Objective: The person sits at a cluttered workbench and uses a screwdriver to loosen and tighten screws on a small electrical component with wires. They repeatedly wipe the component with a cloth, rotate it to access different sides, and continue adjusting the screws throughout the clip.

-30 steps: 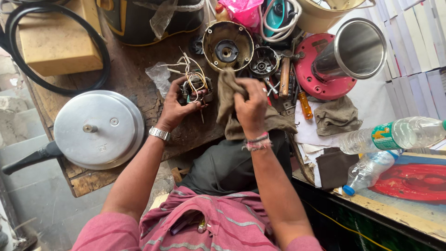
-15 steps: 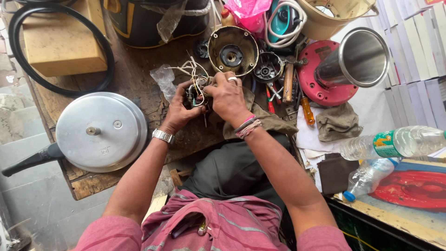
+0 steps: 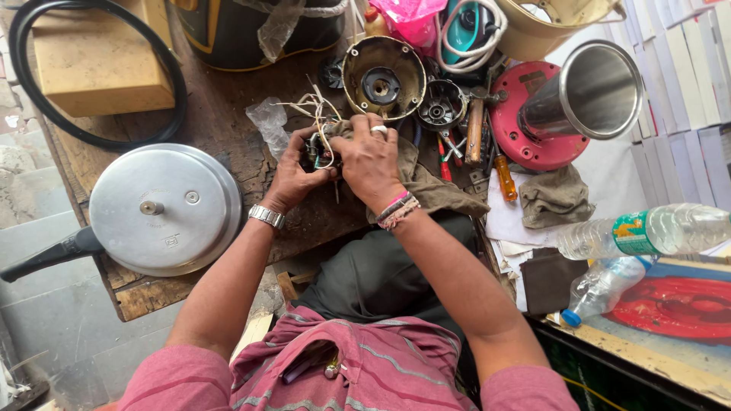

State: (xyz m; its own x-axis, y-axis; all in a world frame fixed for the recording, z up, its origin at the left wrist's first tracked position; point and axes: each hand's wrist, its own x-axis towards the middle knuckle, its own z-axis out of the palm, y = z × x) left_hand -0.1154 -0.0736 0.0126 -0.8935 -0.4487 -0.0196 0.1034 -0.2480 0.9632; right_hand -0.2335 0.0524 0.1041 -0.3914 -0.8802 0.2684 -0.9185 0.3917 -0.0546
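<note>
Both hands meet over the middle of the worn wooden desk (image 3: 228, 129), working on a small dark wired part (image 3: 316, 148) with pale wires looping out of it. The left hand (image 3: 293, 171), a metal watch on its wrist, curls its fingers around the part from the left side and grips it. The right hand (image 3: 373, 156), with a ring on one finger and coloured bands at the wrist, is closed over an olive cloth (image 3: 426, 183) and presses it against the part from the right; the cloth trails off toward the person's lap. How much of the part lies under the cloth is hard to tell, since the hands cover most of it.

Just beyond the hands sits a round, open metal housing (image 3: 383, 76), and beside it a smaller dark round part (image 3: 442, 106). To the right of these lie screwdrivers (image 3: 499, 171) and a steel jar (image 3: 586, 99) lying tipped on a red base (image 3: 525, 144). A pressure cooker lid (image 3: 164, 209) with a black handle rests at the left edge of the desk, well apart from the hands. A black rubber ring (image 3: 99, 129) encircles a wooden block (image 3: 99, 61) at the far left. Two clear plastic bottles (image 3: 647, 232) lie on the right.
</note>
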